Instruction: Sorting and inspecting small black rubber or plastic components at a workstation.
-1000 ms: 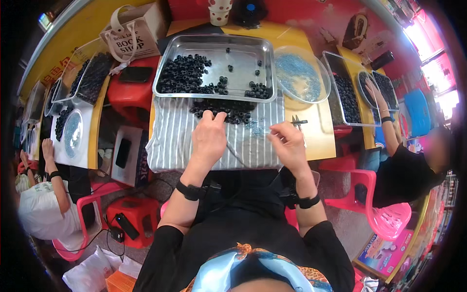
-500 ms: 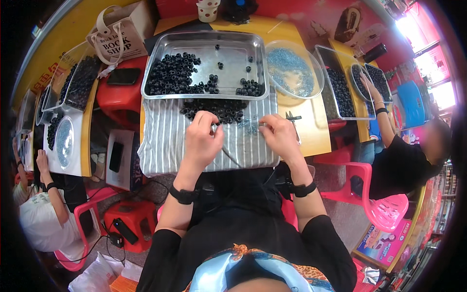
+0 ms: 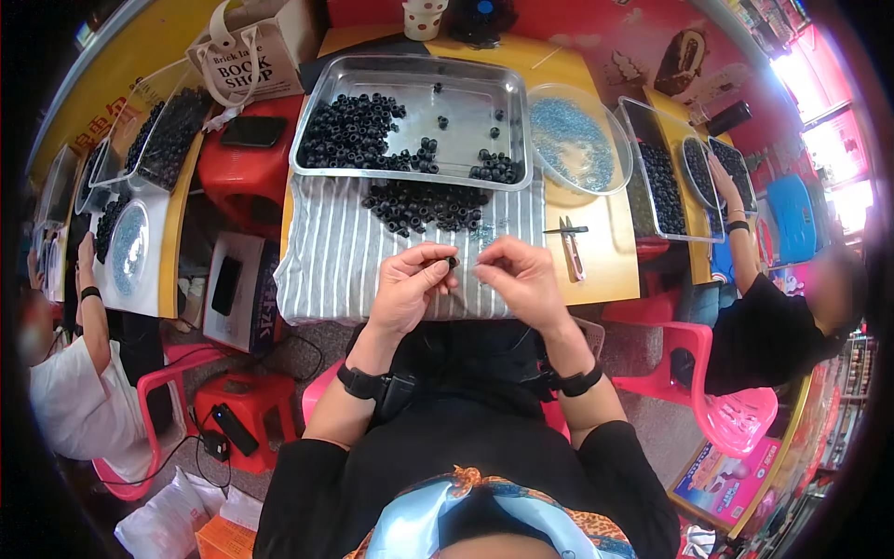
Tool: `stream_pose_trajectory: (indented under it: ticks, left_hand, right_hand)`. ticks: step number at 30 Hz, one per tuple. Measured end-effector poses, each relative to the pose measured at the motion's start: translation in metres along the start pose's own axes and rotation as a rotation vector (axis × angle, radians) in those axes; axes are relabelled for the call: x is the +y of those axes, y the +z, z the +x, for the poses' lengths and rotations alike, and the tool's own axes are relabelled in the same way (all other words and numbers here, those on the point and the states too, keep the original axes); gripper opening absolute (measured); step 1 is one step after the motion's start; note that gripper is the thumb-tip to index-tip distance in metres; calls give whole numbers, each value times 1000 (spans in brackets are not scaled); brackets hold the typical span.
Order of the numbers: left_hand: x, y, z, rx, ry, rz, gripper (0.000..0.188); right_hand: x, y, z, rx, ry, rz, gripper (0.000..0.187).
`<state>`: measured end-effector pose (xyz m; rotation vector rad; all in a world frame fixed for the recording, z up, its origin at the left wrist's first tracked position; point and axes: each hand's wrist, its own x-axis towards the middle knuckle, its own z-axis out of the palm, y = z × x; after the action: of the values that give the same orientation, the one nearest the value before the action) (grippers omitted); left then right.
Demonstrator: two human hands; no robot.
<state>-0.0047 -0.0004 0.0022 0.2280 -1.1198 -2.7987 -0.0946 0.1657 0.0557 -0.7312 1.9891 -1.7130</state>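
My left hand (image 3: 410,289) pinches one small black bead (image 3: 453,263) between thumb and fingertips, just above the striped cloth. Close to its right, my right hand (image 3: 523,284) has thumb and forefinger pressed together. Whatever may be between those fingertips is too small to make out. A heap of black, holed beads (image 3: 428,207) lies on the grey-and-white striped cloth (image 3: 326,242) beyond my hands. Beside the heap, some tiny clear-blue pieces (image 3: 486,233) are scattered on the cloth.
A metal tray (image 3: 466,102) with more black beads stands behind the heap. To its right are a round clear dish (image 3: 622,154) of blue pieces and small snips (image 3: 571,252). A person (image 3: 773,321) works at the right, another (image 3: 88,373) at the left.
My left hand has come away from the heap toward me and now shows a black bead. Both hands are closer together. The whole view has shifted slightly.
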Motion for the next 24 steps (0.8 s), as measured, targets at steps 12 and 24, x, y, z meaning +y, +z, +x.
stream_pose_trajectory:
  ticks: [12, 24]
  left_hand:
    - [9, -5, -19, -71, -38, 140, 14]
    - [13, -17, -22, -149, -73, -12, 13]
  right_hand:
    - [-5, 24, -8, -97, -172, -22, 11]
    - [-7, 32, 0, -208, 144, 270, 8]
